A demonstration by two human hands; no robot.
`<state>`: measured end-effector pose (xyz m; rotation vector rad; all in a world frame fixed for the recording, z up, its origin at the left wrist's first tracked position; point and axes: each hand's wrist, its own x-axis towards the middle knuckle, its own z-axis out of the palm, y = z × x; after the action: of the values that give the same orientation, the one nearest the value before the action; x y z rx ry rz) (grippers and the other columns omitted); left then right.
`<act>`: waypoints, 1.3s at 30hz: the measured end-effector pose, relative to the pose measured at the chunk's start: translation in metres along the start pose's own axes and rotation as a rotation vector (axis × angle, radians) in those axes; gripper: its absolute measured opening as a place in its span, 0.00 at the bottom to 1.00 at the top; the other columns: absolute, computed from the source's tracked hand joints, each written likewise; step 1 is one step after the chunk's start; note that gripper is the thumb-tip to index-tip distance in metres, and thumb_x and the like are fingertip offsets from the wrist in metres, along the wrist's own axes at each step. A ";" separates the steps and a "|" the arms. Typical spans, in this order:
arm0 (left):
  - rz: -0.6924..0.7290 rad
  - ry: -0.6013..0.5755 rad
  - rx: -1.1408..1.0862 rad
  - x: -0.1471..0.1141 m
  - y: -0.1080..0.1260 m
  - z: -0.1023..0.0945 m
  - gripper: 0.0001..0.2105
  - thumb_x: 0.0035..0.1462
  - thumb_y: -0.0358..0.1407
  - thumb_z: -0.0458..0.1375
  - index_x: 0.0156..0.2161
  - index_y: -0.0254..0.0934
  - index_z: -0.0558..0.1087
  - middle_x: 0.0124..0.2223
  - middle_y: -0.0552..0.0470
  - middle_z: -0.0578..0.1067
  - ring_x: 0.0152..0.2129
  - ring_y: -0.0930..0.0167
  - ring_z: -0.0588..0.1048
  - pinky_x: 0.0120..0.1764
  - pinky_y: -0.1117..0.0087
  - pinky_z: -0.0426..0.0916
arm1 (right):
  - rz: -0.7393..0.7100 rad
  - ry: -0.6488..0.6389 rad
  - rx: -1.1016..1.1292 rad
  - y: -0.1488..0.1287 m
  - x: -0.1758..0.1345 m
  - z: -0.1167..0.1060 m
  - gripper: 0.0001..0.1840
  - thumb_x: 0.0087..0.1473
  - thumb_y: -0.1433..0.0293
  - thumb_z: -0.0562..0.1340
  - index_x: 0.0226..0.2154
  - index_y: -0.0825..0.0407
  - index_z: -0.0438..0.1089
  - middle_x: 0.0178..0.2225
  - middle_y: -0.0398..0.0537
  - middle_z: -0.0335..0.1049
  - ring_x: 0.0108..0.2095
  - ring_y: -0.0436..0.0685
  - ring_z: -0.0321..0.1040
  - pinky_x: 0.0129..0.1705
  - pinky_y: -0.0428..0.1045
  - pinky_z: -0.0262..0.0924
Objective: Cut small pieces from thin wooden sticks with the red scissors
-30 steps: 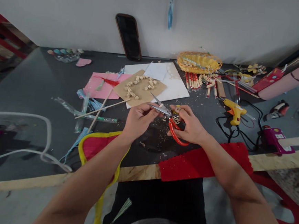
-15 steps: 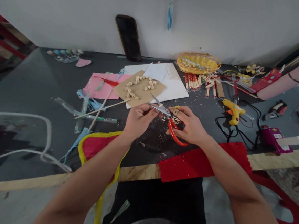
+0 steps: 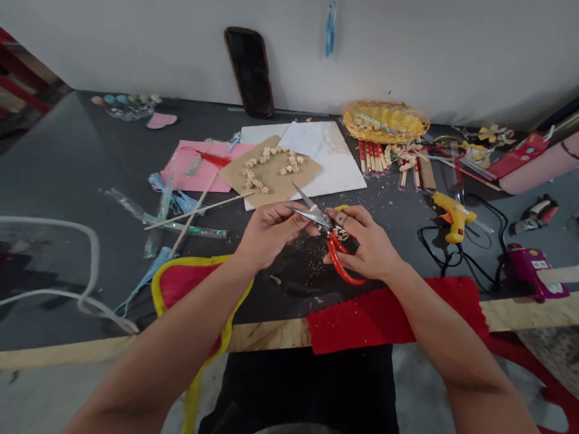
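Observation:
My right hand (image 3: 370, 245) grips a pair of scissors (image 3: 344, 267) by its red handles. The blades stand apart and point left, toward my left hand (image 3: 274, 234). My left thumb and fingers are pinched together right at the lower blade; whatever they hold is too small to make out. A tiny pale piece shows between the blades. Small pale cut bits (image 3: 341, 233) lie in a cluster beside the scissors' pivot, partly hidden by my right hand. Beyond the hands, knobbly beige clusters (image 3: 267, 154) form a curve on a brown card (image 3: 296, 185).
Thin sticks (image 3: 194, 213) and plastic-wrapped strips lie left. At the back are a leaning phone (image 3: 250, 73) and a yellow basket (image 3: 387, 123) above red-wrapped sticks. A yellow glue gun (image 3: 452, 216) with black cord lies right. Red cloth (image 3: 361, 323) covers the front edge.
The scissors and both hands have stayed nearly in place, with only a slight shift of the scissors. The rest of the table looks the same.

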<state>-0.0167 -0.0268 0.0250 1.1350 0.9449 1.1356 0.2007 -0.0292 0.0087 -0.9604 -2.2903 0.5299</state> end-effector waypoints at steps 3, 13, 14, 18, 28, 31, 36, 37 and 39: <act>-0.005 0.013 0.005 0.000 -0.001 -0.001 0.14 0.46 0.46 0.68 0.30 0.35 0.78 0.23 0.49 0.78 0.12 0.80 0.56 0.16 0.75 0.49 | 0.018 -0.011 -0.046 -0.004 0.000 -0.002 0.39 0.53 0.49 0.63 0.62 0.47 0.57 0.53 0.55 0.62 0.53 0.63 0.64 0.53 0.58 0.66; 0.084 0.062 0.059 0.002 -0.006 -0.001 0.12 0.49 0.43 0.67 0.31 0.34 0.77 0.24 0.50 0.78 0.14 0.80 0.60 0.18 0.77 0.51 | 0.075 0.002 -0.136 -0.010 0.000 -0.004 0.38 0.53 0.47 0.61 0.60 0.49 0.60 0.52 0.56 0.64 0.48 0.63 0.68 0.47 0.58 0.70; 0.090 0.073 0.047 0.002 -0.006 0.000 0.12 0.48 0.42 0.68 0.32 0.34 0.77 0.24 0.50 0.78 0.15 0.79 0.61 0.18 0.77 0.52 | 0.075 0.006 -0.132 -0.009 0.000 -0.003 0.38 0.53 0.48 0.62 0.60 0.49 0.60 0.52 0.56 0.63 0.48 0.64 0.68 0.47 0.58 0.69; 0.112 0.101 0.045 0.001 -0.004 0.003 0.11 0.47 0.40 0.68 0.33 0.35 0.76 0.24 0.49 0.79 0.15 0.79 0.64 0.18 0.77 0.53 | 0.070 -0.002 -0.087 -0.005 0.000 -0.002 0.37 0.52 0.52 0.64 0.60 0.47 0.58 0.53 0.56 0.62 0.50 0.64 0.67 0.49 0.59 0.68; 0.059 0.035 -0.097 -0.001 -0.002 0.003 0.12 0.43 0.39 0.70 0.29 0.34 0.75 0.23 0.48 0.79 0.11 0.79 0.62 0.16 0.77 0.48 | 0.057 -0.034 -0.072 -0.004 0.001 -0.001 0.40 0.50 0.51 0.65 0.61 0.46 0.56 0.54 0.56 0.59 0.53 0.65 0.64 0.51 0.61 0.67; 0.017 0.004 -0.121 0.000 0.001 0.002 0.12 0.43 0.39 0.70 0.29 0.34 0.75 0.22 0.47 0.79 0.10 0.80 0.61 0.16 0.77 0.49 | 0.037 -0.029 -0.061 -0.002 0.000 0.000 0.40 0.51 0.49 0.64 0.61 0.46 0.55 0.53 0.56 0.59 0.53 0.65 0.63 0.52 0.61 0.67; -0.012 -0.013 -0.152 0.001 0.001 0.001 0.13 0.42 0.39 0.71 0.29 0.34 0.74 0.22 0.47 0.79 0.10 0.80 0.61 0.15 0.78 0.49 | 0.019 -0.013 -0.096 -0.003 0.000 0.001 0.39 0.52 0.47 0.61 0.61 0.47 0.57 0.53 0.56 0.60 0.53 0.65 0.64 0.51 0.61 0.67; -0.011 -0.010 -0.157 0.001 0.001 0.001 0.13 0.42 0.39 0.71 0.29 0.34 0.74 0.22 0.47 0.79 0.10 0.80 0.61 0.15 0.78 0.49 | 0.021 -0.012 -0.111 -0.005 0.000 0.001 0.38 0.53 0.47 0.60 0.60 0.48 0.57 0.52 0.56 0.61 0.52 0.65 0.64 0.51 0.60 0.68; -0.001 -0.006 -0.161 0.001 0.001 0.001 0.13 0.43 0.39 0.71 0.29 0.34 0.74 0.22 0.47 0.79 0.10 0.81 0.60 0.15 0.78 0.49 | 0.031 -0.011 -0.144 -0.008 0.000 -0.001 0.37 0.54 0.46 0.59 0.60 0.49 0.59 0.52 0.57 0.62 0.51 0.65 0.66 0.49 0.60 0.69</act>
<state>-0.0153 -0.0264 0.0260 1.0069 0.8328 1.1850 0.1972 -0.0347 0.0139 -1.0654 -2.3526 0.3874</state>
